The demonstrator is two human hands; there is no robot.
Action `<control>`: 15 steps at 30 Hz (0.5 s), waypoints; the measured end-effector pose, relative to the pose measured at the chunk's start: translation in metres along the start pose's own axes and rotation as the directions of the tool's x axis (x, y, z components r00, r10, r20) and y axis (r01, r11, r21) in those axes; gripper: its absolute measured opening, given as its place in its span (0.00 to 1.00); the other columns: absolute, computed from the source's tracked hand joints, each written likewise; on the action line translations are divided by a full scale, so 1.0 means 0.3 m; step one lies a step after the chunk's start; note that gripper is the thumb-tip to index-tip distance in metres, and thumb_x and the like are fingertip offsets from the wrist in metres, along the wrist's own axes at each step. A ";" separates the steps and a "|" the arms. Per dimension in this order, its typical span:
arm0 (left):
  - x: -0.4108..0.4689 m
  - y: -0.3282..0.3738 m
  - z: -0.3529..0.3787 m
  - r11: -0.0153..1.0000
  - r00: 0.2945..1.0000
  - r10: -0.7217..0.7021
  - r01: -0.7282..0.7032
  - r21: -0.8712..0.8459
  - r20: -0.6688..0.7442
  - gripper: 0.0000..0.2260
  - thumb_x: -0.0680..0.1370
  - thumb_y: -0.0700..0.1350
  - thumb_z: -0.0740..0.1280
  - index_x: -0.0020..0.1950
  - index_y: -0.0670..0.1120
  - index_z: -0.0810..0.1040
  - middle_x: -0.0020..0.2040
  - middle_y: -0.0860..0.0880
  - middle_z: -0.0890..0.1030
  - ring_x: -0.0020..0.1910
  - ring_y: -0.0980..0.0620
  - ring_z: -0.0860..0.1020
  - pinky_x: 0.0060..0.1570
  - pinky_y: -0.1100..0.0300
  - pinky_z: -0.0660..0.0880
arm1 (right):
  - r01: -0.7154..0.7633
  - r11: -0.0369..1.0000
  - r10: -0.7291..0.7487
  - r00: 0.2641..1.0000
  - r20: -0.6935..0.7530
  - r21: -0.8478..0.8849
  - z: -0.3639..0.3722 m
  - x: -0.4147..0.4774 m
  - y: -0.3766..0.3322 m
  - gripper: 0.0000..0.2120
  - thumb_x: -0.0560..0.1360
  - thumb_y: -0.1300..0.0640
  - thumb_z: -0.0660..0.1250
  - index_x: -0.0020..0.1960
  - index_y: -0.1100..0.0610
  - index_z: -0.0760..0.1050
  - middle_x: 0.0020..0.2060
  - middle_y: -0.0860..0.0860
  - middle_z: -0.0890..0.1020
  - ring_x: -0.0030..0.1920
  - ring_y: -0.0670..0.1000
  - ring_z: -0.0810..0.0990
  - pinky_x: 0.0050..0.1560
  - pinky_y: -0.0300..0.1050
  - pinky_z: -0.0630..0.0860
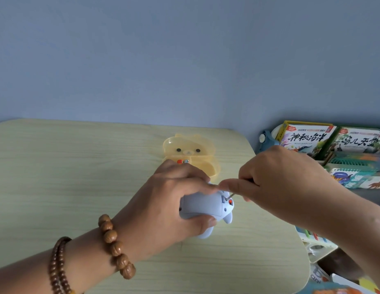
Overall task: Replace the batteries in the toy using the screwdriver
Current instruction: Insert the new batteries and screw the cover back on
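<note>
Low over the bench [78,166], the left hand [163,209] clasps the blue toy [204,205] while the right hand [280,179], at 3 o'clock, pinches the screwdriver [231,196], tip in its battery slot.
</note>
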State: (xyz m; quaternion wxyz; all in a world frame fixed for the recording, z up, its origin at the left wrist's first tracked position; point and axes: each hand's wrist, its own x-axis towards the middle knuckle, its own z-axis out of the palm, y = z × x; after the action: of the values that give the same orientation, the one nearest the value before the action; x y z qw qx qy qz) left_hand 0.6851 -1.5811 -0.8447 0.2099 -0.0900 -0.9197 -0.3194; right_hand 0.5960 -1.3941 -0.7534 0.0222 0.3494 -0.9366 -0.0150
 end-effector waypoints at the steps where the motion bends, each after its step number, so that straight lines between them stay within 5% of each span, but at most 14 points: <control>1: -0.001 0.000 0.000 1.000 1.000 -0.002 0.002 -0.008 -0.005 0.20 0.67 0.62 0.73 0.57 0.59 0.83 0.58 0.63 0.79 0.62 0.55 0.73 0.58 0.66 0.71 | 0.009 1.000 -0.008 1.000 -0.022 0.030 0.000 -0.004 0.007 0.31 0.72 0.28 0.55 0.34 0.54 0.77 0.27 0.49 0.77 0.34 0.50 0.79 0.35 0.46 0.75; 3: -0.002 -0.001 0.003 1.000 1.000 0.000 0.000 -0.026 -0.021 0.20 0.67 0.61 0.74 0.57 0.57 0.84 0.58 0.62 0.80 0.62 0.54 0.75 0.59 0.63 0.72 | 0.023 0.986 -0.005 0.994 -0.108 0.168 -0.005 -0.009 0.033 0.24 0.71 0.31 0.63 0.34 0.50 0.80 0.29 0.47 0.80 0.32 0.45 0.79 0.35 0.45 0.77; 7: -0.005 -0.004 -0.001 1.000 1.000 -0.013 0.013 0.011 -0.009 0.20 0.67 0.61 0.74 0.56 0.57 0.84 0.58 0.63 0.80 0.61 0.55 0.75 0.58 0.64 0.71 | -0.020 0.863 0.153 0.963 -0.224 0.505 0.036 -0.010 0.083 0.06 0.67 0.43 0.76 0.37 0.43 0.85 0.34 0.32 0.83 0.37 0.35 0.80 0.36 0.25 0.72; 9: -0.005 -0.001 -0.006 1.000 1.000 -0.016 0.016 0.026 0.002 0.20 0.67 0.61 0.74 0.56 0.57 0.84 0.58 0.63 0.80 0.61 0.56 0.74 0.59 0.65 0.70 | -0.095 0.808 0.277 0.932 -0.234 0.582 0.107 -0.011 0.097 0.05 0.66 0.46 0.80 0.38 0.45 0.86 0.29 0.36 0.84 0.35 0.34 0.81 0.34 0.22 0.71; 15: -0.006 -0.005 -0.004 1.000 1.000 -0.013 0.013 0.017 -0.001 0.20 0.67 0.61 0.74 0.56 0.57 0.83 0.59 0.65 0.79 0.62 0.55 0.75 0.59 0.64 0.71 | -0.286 0.748 0.543 0.783 -0.304 0.598 0.281 -0.009 0.084 0.15 0.66 0.47 0.80 0.33 0.53 0.76 0.26 0.43 0.80 0.31 0.44 0.78 0.32 0.40 0.72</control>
State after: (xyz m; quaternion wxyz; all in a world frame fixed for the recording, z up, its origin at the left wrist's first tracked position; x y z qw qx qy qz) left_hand 0.6868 -1.5831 -0.8454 0.2091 -0.0820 -0.9227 -0.3132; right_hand 0.5770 -1.3723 -0.8364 0.1503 0.1110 -0.9261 0.3278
